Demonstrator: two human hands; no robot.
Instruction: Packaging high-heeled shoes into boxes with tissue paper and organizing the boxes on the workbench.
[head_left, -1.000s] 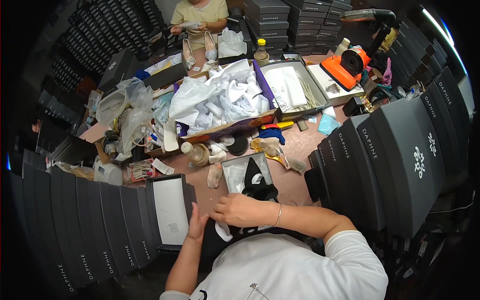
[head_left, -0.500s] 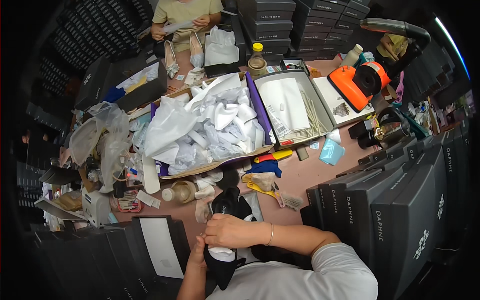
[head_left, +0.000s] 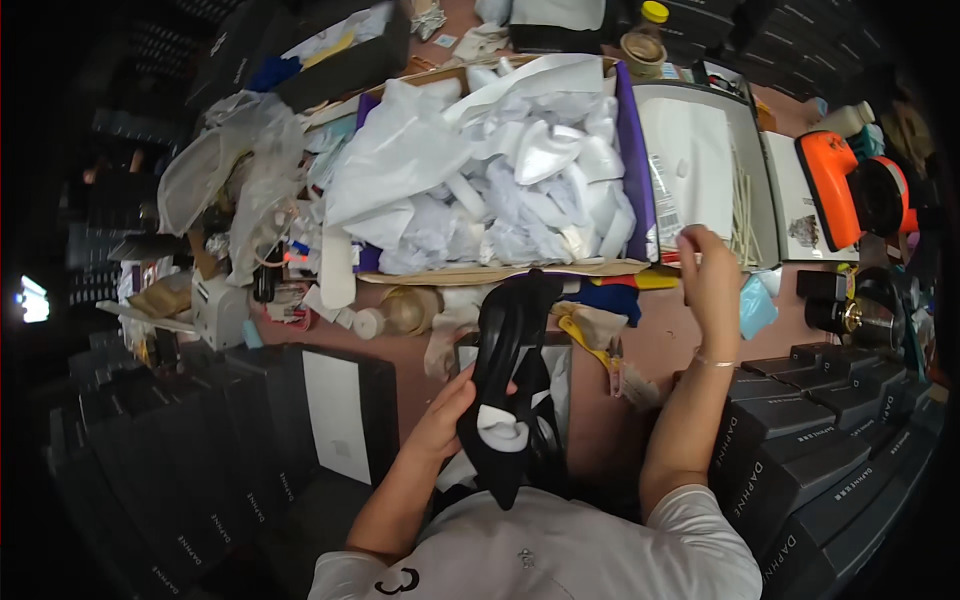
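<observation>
My left hand (head_left: 440, 415) grips a black pointed-toe shoe (head_left: 492, 468) by its side, in front of my chest. The toe points toward me and white stuffing (head_left: 502, 431) shows in its opening. More black shoe parts (head_left: 543, 440) lie right beside it; whether they belong to a second shoe I cannot tell. Raised at the right, my right hand (head_left: 710, 275) has its fingers apart and nothing visible in them. It is nearest to the grey box (head_left: 766, 215) with a white sheet and thin pale sticks.
A purple-edged carton (head_left: 636, 165) full of white paper and shoe inserts stands ahead. Dark shoe boxes (head_left: 800, 455) line my right, and more boxes (head_left: 190, 480) my left. A jar (head_left: 405, 310), a yellow-handled brush (head_left: 585, 340) and an orange device (head_left: 828, 190) sit on the table.
My right hand has left the shoe and moved up and right toward the grey box. My left hand keeps hold of the shoe. The view has shifted, and the person opposite is out of it.
</observation>
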